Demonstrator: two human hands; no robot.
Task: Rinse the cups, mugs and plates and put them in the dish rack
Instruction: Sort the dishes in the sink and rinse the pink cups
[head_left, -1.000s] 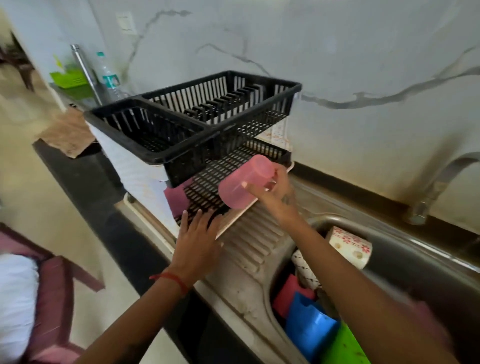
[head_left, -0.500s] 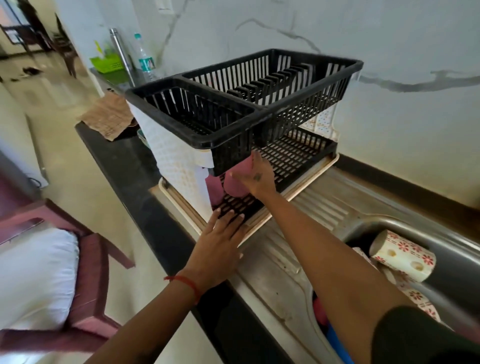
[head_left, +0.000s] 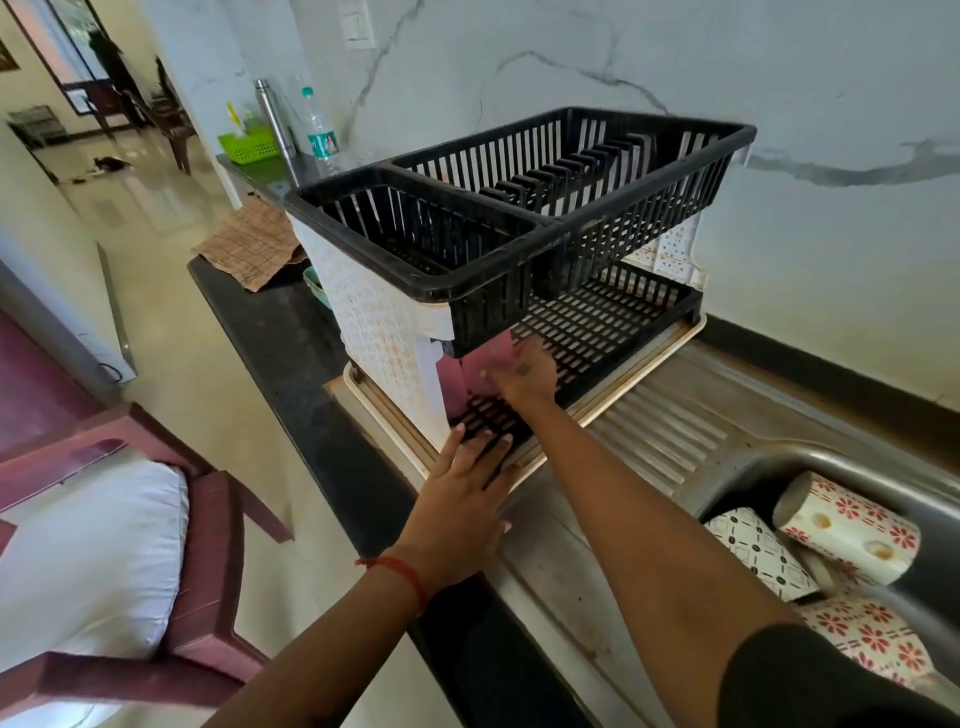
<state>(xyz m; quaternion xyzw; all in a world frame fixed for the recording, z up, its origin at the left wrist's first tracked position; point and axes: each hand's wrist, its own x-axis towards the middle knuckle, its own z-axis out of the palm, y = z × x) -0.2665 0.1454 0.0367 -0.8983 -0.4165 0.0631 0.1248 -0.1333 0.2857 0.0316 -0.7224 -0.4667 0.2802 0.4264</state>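
Note:
A two-tier black dish rack (head_left: 498, 270) stands on a cream drip tray beside the sink. My right hand (head_left: 524, 371) reaches under the upper basket and grips a pink cup (head_left: 491, 358) on the lower shelf. Another pink cup (head_left: 452, 382) stands just left of it. With straight fingers, my left hand (head_left: 460, 501) lies flat on the front edge of the lower shelf and tray. Patterned mugs (head_left: 844, 525) lie in the steel sink (head_left: 753, 467) at the right; the upper basket partly hides the pink cups.
A ribbed steel draining board (head_left: 670, 431) lies between rack and sink. The black counter (head_left: 291, 332) runs back to a brown cloth (head_left: 252, 249), a green basket, a steel flask and a water bottle. A maroon chair (head_left: 156, 545) with a white cushion stands at the left.
My right hand carried the pink cup from in front of the rack in under the upper basket onto the lower shelf. My left hand stayed on the rack's front edge. The view shifted left.

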